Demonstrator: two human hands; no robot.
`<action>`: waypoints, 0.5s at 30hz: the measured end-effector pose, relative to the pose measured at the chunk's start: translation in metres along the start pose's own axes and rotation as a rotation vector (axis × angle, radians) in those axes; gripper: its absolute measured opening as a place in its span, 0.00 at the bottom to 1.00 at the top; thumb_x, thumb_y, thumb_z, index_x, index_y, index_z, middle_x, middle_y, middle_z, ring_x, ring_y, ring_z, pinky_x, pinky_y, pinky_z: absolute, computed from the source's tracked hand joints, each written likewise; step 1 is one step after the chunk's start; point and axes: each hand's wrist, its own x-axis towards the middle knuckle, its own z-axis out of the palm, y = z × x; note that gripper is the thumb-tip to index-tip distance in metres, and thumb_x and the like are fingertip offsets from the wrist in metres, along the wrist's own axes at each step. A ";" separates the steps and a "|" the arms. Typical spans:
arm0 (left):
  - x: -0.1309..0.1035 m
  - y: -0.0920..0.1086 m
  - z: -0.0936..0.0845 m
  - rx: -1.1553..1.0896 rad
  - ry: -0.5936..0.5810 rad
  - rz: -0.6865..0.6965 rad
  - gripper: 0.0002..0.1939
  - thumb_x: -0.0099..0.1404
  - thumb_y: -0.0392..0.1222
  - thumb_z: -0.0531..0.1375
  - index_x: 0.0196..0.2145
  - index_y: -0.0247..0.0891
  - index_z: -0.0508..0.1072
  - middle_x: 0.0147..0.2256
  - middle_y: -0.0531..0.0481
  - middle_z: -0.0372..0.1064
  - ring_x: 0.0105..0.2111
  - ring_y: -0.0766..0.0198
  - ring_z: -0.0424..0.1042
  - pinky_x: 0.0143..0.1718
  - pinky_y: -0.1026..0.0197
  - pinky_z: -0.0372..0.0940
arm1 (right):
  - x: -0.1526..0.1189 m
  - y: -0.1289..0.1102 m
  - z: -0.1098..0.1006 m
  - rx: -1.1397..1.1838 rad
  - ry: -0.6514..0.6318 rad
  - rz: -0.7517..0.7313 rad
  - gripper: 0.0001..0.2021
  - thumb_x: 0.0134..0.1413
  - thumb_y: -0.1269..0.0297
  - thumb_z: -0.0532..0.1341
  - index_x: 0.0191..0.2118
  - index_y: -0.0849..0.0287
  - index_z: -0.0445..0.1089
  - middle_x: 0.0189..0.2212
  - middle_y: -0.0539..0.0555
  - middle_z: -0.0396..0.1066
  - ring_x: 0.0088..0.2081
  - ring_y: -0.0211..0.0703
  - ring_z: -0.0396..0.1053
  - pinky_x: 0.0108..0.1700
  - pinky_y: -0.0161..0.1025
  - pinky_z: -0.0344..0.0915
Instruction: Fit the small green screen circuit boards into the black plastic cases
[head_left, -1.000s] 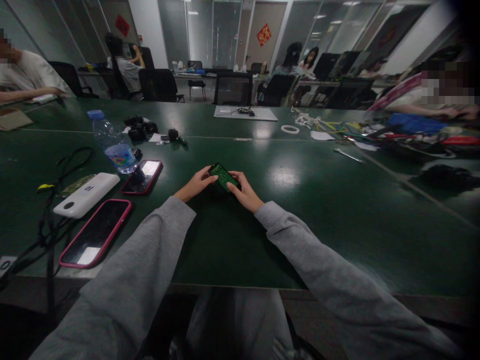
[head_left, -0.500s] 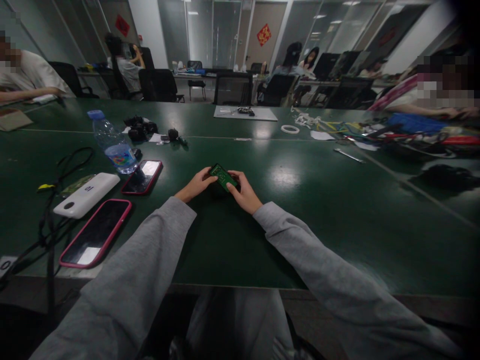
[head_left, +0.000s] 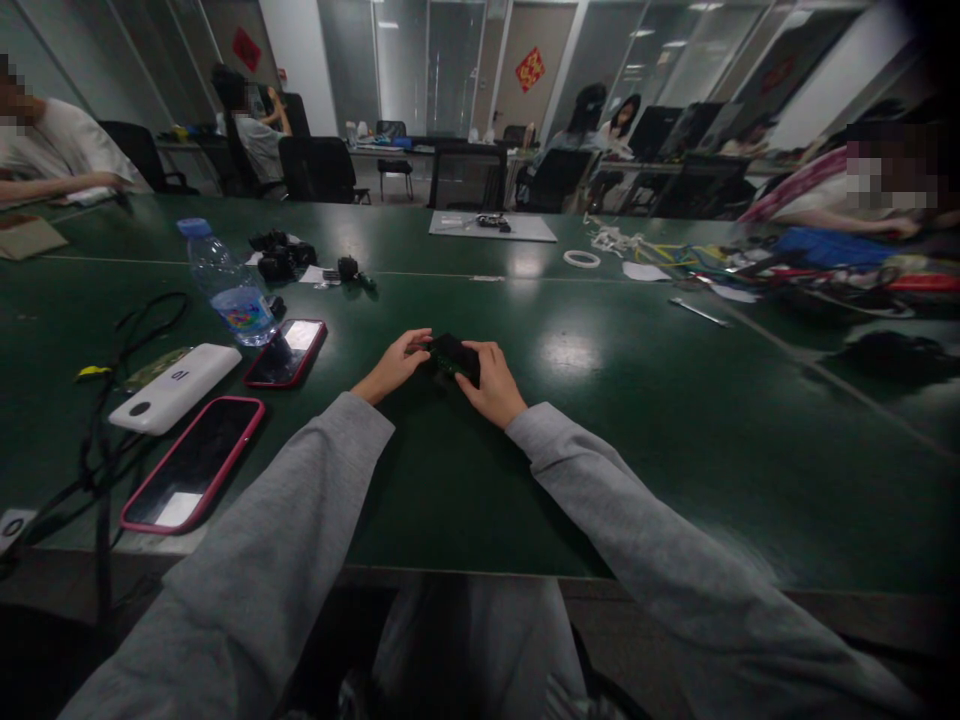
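Between my hands is a small dark device with a green circuit board [head_left: 456, 357], a black face now turned upward and some green showing along its near left side. My left hand [head_left: 396, 365] pinches its left end between thumb and fingers. Around the right end, my right hand [head_left: 491, 383] is closed, thumb on the near side and fingers on the far side. The device is held just over the green table [head_left: 465, 470], near its front middle. Its underside is hidden.
To the left are a water bottle [head_left: 238, 300], two phones [head_left: 286, 354] [head_left: 193, 465], a white power bank [head_left: 176, 388] and black cables. Black parts [head_left: 281, 257] lie farther back. A grey board [head_left: 492, 226], white ring [head_left: 581, 259], wrench [head_left: 697, 312] and tangled cables lie beyond. People sit around.
The device has been tipped over in my hands: its green board side faced up before, and now a black face does. My left fingers have lifted and shifted slightly.
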 end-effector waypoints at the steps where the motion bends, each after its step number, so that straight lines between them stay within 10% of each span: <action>1: 0.000 0.000 0.000 0.002 0.007 0.002 0.25 0.58 0.36 0.56 0.54 0.32 0.63 0.52 0.39 0.64 0.49 0.59 0.65 0.53 0.52 0.58 | 0.000 0.001 0.000 0.018 0.006 0.019 0.24 0.50 0.65 0.60 0.54 0.60 0.57 0.48 0.62 0.59 0.51 0.55 0.59 0.55 0.55 0.59; 15: 0.003 -0.005 -0.007 0.083 0.224 0.094 0.18 0.62 0.38 0.55 0.49 0.34 0.66 0.47 0.42 0.68 0.48 0.61 0.67 0.51 0.55 0.60 | 0.003 -0.009 -0.011 -0.140 -0.087 -0.092 0.30 0.48 0.76 0.56 0.59 0.60 0.53 0.56 0.61 0.57 0.58 0.54 0.54 0.59 0.54 0.54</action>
